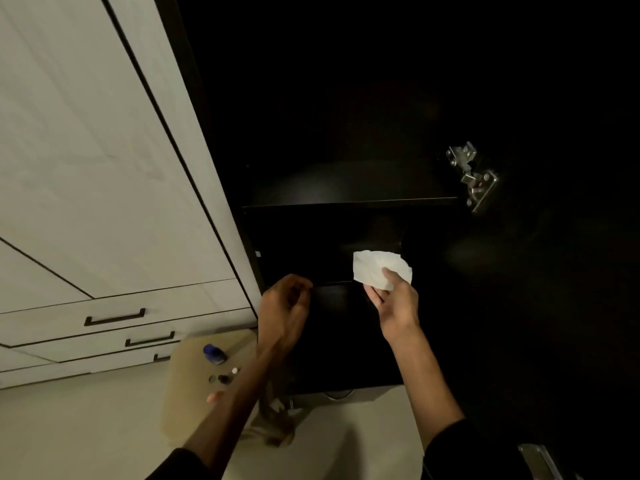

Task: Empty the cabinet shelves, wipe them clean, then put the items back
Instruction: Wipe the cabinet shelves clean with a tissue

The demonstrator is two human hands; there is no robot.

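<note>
Head view: dark open cabinet with its shelf edge running left to right, just above and beyond both hands; right hand pinches a white wipe between thumb and fingers, the wipe held up toward the shelves and nearer them than the left hand, whose fingers are loosely curled, holding nothing visible; removed small items, including a blue bottle, stand on the board at near left.
</note>
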